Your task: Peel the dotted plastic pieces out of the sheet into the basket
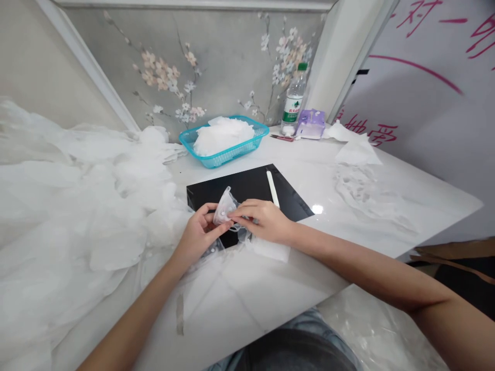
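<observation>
A left hand [198, 233], partly curled, holds a sheer white piece [223, 205], perhaps thin fabric, above the near part of a black board [247, 181] on a white table [216, 304]. The right hand [268, 219], fingertips pinched together, grips the piece's right side. A white pen [272, 188] lies farther right. A blue basket [232, 157] stands at the far side; white sheets [77, 206] heap left.
</observation>
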Demonstrator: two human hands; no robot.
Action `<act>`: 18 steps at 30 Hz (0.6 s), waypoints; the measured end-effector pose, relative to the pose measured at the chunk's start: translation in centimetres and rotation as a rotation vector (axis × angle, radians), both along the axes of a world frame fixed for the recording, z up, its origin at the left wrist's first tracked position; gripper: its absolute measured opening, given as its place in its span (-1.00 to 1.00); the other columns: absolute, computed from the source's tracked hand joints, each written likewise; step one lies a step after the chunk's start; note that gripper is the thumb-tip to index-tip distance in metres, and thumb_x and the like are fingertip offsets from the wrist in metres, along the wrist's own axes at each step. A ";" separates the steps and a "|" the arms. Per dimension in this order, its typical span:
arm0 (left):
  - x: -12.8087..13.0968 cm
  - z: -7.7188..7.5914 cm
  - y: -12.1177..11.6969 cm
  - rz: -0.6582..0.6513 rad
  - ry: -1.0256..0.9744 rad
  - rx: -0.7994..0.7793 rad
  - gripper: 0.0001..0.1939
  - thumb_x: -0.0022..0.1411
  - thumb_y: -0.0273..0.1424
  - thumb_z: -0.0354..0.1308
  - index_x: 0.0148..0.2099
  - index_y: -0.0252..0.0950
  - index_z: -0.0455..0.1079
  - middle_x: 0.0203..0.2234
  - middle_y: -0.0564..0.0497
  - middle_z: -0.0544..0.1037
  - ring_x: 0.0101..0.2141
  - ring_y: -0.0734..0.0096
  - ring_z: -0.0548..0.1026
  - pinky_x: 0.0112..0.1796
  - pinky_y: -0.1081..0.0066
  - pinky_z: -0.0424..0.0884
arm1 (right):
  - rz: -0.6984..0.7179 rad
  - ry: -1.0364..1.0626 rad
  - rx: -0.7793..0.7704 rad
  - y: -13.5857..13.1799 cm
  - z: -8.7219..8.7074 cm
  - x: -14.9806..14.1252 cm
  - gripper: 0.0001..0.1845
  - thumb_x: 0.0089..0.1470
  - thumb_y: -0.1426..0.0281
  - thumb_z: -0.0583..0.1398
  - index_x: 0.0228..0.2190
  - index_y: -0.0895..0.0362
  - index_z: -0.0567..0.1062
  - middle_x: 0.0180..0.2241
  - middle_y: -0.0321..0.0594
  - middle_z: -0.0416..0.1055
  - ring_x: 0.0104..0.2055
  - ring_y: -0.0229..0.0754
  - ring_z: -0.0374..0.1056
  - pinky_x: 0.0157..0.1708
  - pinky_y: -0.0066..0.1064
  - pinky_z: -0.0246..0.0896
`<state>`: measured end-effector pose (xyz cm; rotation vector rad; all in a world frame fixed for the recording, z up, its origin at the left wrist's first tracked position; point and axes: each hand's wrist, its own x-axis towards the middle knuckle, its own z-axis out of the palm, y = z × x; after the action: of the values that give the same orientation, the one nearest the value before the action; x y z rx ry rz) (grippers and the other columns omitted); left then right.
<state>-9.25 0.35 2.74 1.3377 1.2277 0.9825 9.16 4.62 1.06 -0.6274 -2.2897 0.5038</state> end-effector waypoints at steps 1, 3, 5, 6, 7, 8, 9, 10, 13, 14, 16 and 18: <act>0.0 0.0 0.0 -0.015 0.012 0.000 -0.60 -0.03 -0.28 0.29 -0.17 -0.28 0.26 -0.45 0.05 0.56 -0.39 0.37 0.51 -0.29 0.36 0.41 | -0.032 -0.035 0.032 -0.1 0.1 0.0 -0.78 0.17 0.41 0.07 -0.26 0.16 0.51 -0.33 -0.18 0.49 -0.28 -0.26 0.37 -0.32 -0.47 0.26; 0.0 0.0 0.0 -0.032 0.037 -0.014 -0.59 -0.02 -0.29 0.28 -0.14 -0.29 0.25 -0.44 0.04 0.55 -0.38 0.36 0.51 -0.27 0.34 0.41 | -0.109 -0.079 0.094 -0.1 0.4 0.0 -0.78 0.19 0.40 0.04 -0.29 0.15 0.49 -0.35 -0.19 0.48 -0.27 -0.24 0.35 -0.31 -0.45 0.25; 0.1 0.1 0.0 -0.030 0.037 -0.030 -0.57 -0.03 -0.29 0.29 -0.13 -0.29 0.24 -0.45 0.04 0.55 -0.37 0.36 0.51 -0.26 0.34 0.40 | -0.186 -0.088 0.140 -0.1 0.6 0.0 -0.77 0.20 0.38 0.02 -0.31 0.14 0.47 -0.34 -0.19 0.47 -0.27 -0.22 0.34 -0.32 -0.43 0.23; 0.1 0.2 0.0 -0.029 0.025 -0.033 -0.56 -0.03 -0.30 0.29 -0.12 -0.28 0.24 -0.45 0.05 0.54 -0.37 0.36 0.51 -0.25 0.34 0.39 | -0.218 -0.083 0.155 -0.1 0.7 0.0 -0.77 0.21 0.38 0.01 -0.31 0.14 0.45 -0.33 -0.20 0.47 -0.26 -0.21 0.33 -0.32 -0.43 0.23; 0.2 0.3 0.0 -0.030 0.009 -0.031 -0.56 -0.03 -0.31 0.29 -0.12 -0.28 0.23 -0.46 0.06 0.54 -0.37 0.37 0.50 -0.25 0.35 0.38 | -0.241 -0.073 0.165 -0.1 0.8 0.0 -0.78 0.21 0.38 0.00 -0.31 0.13 0.44 -0.32 -0.20 0.47 -0.25 -0.21 0.33 -0.32 -0.42 0.22; 0.2 0.4 0.1 -0.033 -0.006 -0.027 -0.56 -0.03 -0.32 0.28 -0.12 -0.28 0.23 -0.47 0.07 0.53 -0.37 0.39 0.50 -0.25 0.37 0.37 | -0.255 -0.063 0.170 -0.1 0.8 0.0 -0.78 0.21 0.39 0.00 -0.31 0.13 0.43 -0.32 -0.20 0.47 -0.24 -0.21 0.33 -0.33 -0.42 0.22; 0.3 0.4 0.1 -0.037 -0.017 -0.025 -0.58 -0.03 -0.33 0.27 -0.13 -0.29 0.23 -0.47 0.08 0.52 -0.37 0.41 0.49 -0.26 0.39 0.36 | -0.265 -0.050 0.167 -0.2 0.9 0.0 -0.79 0.21 0.40 -0.01 -0.31 0.12 0.42 -0.32 -0.21 0.46 -0.24 -0.21 0.34 -0.33 -0.42 0.21; 0.3 0.5 0.1 -0.041 -0.022 -0.029 -0.61 -0.02 -0.34 0.26 -0.14 -0.29 0.24 -0.48 0.09 0.50 -0.38 0.42 0.48 -0.27 0.40 0.35 | -0.275 -0.032 0.152 -0.1 0.9 0.0 -0.79 0.21 0.40 -0.01 -0.31 0.12 0.42 -0.33 -0.21 0.45 -0.24 -0.22 0.34 -0.33 -0.43 0.21; 0.4 0.5 0.2 -0.052 -0.015 -0.049 -0.68 -0.05 -0.39 0.25 -0.22 -0.28 0.26 -0.52 0.12 0.46 -0.44 0.46 0.44 -0.32 0.44 0.32 | -0.339 0.056 0.044 0.4 0.8 0.2 -0.82 0.19 0.40 0.01 -0.33 0.12 0.41 -0.34 -0.24 0.43 -0.33 -0.26 0.33 -0.38 -0.45 0.19; 0.4 0.5 0.1 -0.051 -0.007 -0.049 -0.70 -0.06 -0.40 0.24 -0.23 -0.29 0.27 -0.54 0.13 0.44 -0.45 0.47 0.43 -0.33 0.45 0.31 | -0.377 0.104 -0.008 0.8 0.8 0.4 -0.83 0.18 0.39 0.02 -0.33 0.11 0.41 -0.35 -0.25 0.43 -0.38 -0.28 0.31 -0.40 -0.45 0.18; 0.2 0.4 0.1 -0.053 0.014 -0.044 -0.76 -0.06 -0.43 0.20 -0.27 -0.28 0.29 -0.56 0.13 0.41 -0.46 0.48 0.40 -0.35 0.47 0.28 | -0.471 0.247 -0.125 1.8 0.8 1.0 -0.85 0.15 0.36 0.04 -0.35 0.11 0.40 -0.38 -0.28 0.41 -0.43 -0.30 0.26 -0.44 -0.45 0.18; 0.0 0.4 0.0 -0.071 0.003 -0.037 -0.82 -0.06 -0.45 0.16 -0.32 -0.27 0.29 -0.56 0.14 0.37 -0.47 0.50 0.36 -0.38 0.48 0.26 | -0.566 0.446 -0.280 3.1 0.9 1.7 -0.87 0.11 0.35 0.06 -0.38 0.11 0.38 -0.43 -0.30 0.36 -0.46 -0.30 0.23 -0.49 -0.47 0.18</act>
<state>-9.23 0.35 3.09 1.3455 1.1867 0.9043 10.85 7.71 1.99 -1.1278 -1.5447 0.6117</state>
